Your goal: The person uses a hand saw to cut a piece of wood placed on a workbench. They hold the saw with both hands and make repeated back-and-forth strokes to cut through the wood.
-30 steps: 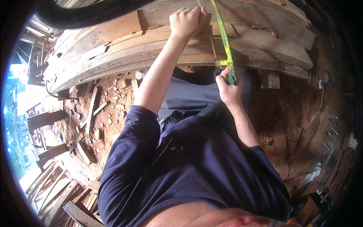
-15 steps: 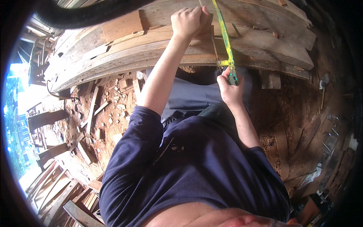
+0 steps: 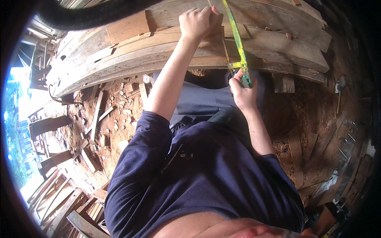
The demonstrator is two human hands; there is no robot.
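Note:
My right hand [image 3: 244,91] is wrapped round the handle of a hacksaw [image 3: 238,39] at the near edge of the workbench. Its worn yellow-green frame runs away from me over the bench, and a thin blade seems to lie to the left of it. My left hand [image 3: 195,23] is closed and rests farther out on the bench, left of the saw frame, with the thumb toward the saw. What its fingers press or grip is hidden beneath them. Under the saw lies a pale strip of wood [image 3: 238,31].
The thick plank workbench [image 3: 278,51] spans the far side. On it lie a flat board [image 3: 129,27] and small offcuts [image 3: 289,36]. Wood scraps [image 3: 127,112] litter the ground at left, with stacked timber [image 3: 63,210] at lower left. A dark curved band [image 3: 87,18] covers the upper left.
The saw handle and my right hand have shifted very slightly to the right, with the handle turned a little. My left hand stays almost in the same place.

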